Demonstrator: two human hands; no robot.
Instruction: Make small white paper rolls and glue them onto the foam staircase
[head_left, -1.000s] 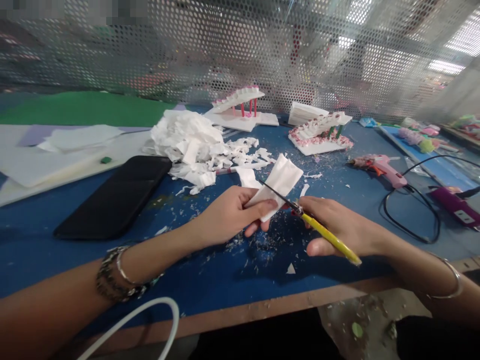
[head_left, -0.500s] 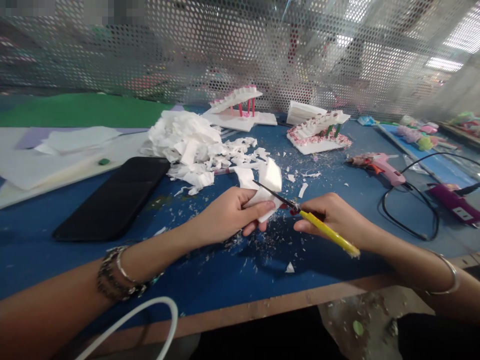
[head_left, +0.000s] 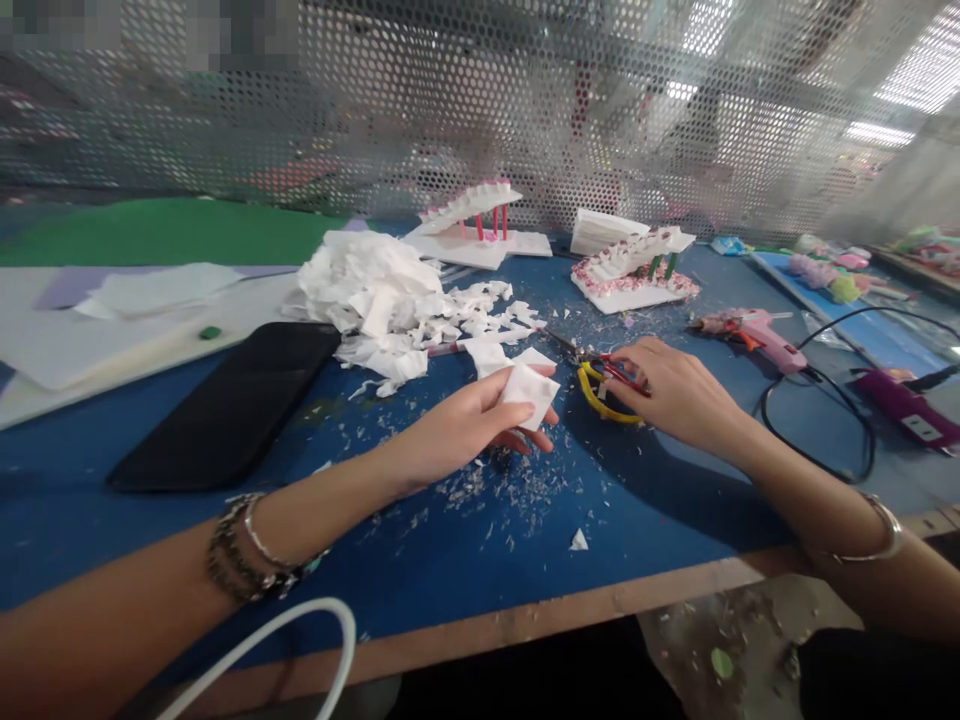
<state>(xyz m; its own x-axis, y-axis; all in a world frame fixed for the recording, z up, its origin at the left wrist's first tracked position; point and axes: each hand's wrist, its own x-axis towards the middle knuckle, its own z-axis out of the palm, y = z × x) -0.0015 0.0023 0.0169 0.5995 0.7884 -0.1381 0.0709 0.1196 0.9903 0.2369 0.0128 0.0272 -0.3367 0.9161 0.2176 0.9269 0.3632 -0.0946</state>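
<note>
Between the thumb and fingers of my left hand (head_left: 480, 415) is a folded white piece of paper or thin foam (head_left: 529, 398), pinched above the table. My right hand (head_left: 667, 388) is on a pair of scissors (head_left: 611, 407) with yellow and red handles, the fingers over the red handle. The dark blades point away to the left, low over the tabletop, apart from the white piece. Just behind my left hand lies another white strip (head_left: 486, 356). A heap of white scraps (head_left: 375, 280) spreads further back.
A black phone (head_left: 232, 410) lies left on the blue table (head_left: 465, 560). Two small stair models (head_left: 487, 240) (head_left: 634, 275) stand at the back before a perforated metal screen (head_left: 450, 110). On the right are a pink glue gun (head_left: 761, 335), its looping cable and a purple power strip (head_left: 904, 405).
The scissors have come away from the white piece and dropped to the table on the right, turned with my right hand now above them. My left hand still holds the white piece, now turned flatter.
</note>
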